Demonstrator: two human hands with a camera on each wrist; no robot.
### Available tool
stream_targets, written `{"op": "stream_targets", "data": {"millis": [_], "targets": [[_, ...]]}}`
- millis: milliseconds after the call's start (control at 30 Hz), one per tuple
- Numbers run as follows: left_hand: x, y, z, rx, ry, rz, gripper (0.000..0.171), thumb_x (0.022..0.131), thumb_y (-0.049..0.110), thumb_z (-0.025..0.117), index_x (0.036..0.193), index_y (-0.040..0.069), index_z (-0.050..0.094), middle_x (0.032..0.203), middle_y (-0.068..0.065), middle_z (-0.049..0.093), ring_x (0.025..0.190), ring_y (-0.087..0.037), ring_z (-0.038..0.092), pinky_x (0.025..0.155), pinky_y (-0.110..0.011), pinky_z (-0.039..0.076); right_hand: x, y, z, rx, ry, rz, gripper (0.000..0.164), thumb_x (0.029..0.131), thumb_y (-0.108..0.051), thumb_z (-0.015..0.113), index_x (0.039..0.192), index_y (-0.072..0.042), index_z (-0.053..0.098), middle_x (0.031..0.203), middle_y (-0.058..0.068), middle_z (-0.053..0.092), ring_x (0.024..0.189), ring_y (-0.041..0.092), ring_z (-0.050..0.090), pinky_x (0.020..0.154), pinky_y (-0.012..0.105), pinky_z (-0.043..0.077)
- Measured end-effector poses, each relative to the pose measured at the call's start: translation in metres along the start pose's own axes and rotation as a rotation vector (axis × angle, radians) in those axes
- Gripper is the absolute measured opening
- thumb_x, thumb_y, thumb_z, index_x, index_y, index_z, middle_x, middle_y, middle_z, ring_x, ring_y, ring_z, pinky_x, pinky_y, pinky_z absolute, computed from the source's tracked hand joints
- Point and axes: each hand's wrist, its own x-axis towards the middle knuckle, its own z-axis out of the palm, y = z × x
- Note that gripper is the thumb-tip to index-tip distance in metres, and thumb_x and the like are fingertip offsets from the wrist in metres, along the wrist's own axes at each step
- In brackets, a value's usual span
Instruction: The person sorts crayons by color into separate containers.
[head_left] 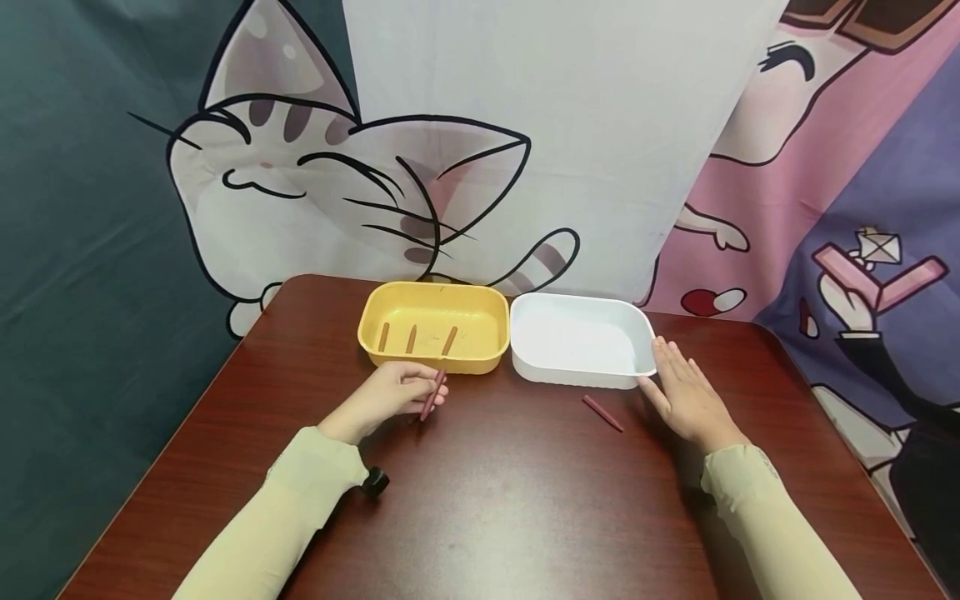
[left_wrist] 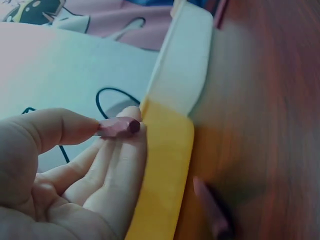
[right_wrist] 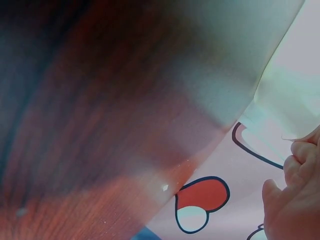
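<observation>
In the head view my left hand (head_left: 401, 388) pinches a dark red crayon (head_left: 433, 395) between thumb and fingers, just in front of the yellow tray (head_left: 465, 365). The left wrist view shows the faceted end of this crayon (left_wrist: 120, 127). Below it a second crayon (left_wrist: 214, 210) lies on the table, mostly hidden by the hand in the head view. Three brownish crayons (head_left: 449, 341) lie inside the yellow tray. My right hand (head_left: 686, 400) has its fingers straight, fingertips right at the right end of the white tray (head_left: 577, 379).
Another dark red crayon (head_left: 602, 413) lies on the brown table (head_left: 517, 517) in front of the white tray. Both trays stand side by side at the back edge, before a cartoon-printed cloth (head_left: 615, 150). A small black object (head_left: 375, 482) sits at the left cuff.
</observation>
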Motion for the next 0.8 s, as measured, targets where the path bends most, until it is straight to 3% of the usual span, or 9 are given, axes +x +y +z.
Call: {"op": "stream_targets", "data": {"millis": [167,400,633,800], "targets": [[0.011,0.01,0.017,-0.058,-0.004,0.033,0.039,0.102,0.007,0.057,0.133,-0.016,0.055,0.123,-0.034,0.064,0.101,-0.022,0.072,0.09,-0.035,0.058,-0.001,-0.001,0.0,-0.011,0.015,-0.005,0.079,0.107,-0.048,0.041,0.161,0.001,0.01,0.166,0.024,0.014,0.154,0.04,0.008,0.124,0.053,0.001],[0.032,0.025,0.044,-0.17,0.013,0.026,0.037,0.102,0.007,0.06,0.132,-0.013,0.059,0.114,-0.021,0.072,0.101,-0.021,0.073,0.092,-0.036,0.057,-0.001,0.0,0.001,-0.03,0.026,-0.011,0.079,0.107,-0.047,0.042,0.161,0.001,0.01,0.166,0.023,0.015,0.154,0.041,0.01,0.125,0.052,0.0],[0.058,0.041,0.067,-0.262,-0.006,0.016,0.038,0.102,0.005,0.058,0.136,-0.012,0.056,0.125,-0.029,0.066,0.118,-0.034,0.066,0.094,-0.035,0.055,-0.001,0.002,0.002,-0.034,0.022,-0.009,0.079,0.107,-0.047,0.041,0.161,0.0,0.01,0.166,0.023,0.014,0.154,0.041,0.011,0.124,0.052,-0.001],[0.075,0.048,0.082,-0.313,-0.001,0.01,0.039,0.103,0.005,0.057,0.138,-0.012,0.054,0.128,-0.028,0.065,0.119,-0.031,0.065,0.095,-0.034,0.054,0.001,0.001,0.001,-0.029,0.0,0.002,0.075,0.108,-0.044,0.037,0.162,0.0,0.009,0.167,0.022,0.013,0.154,0.04,0.008,0.125,0.05,-0.003]]}}
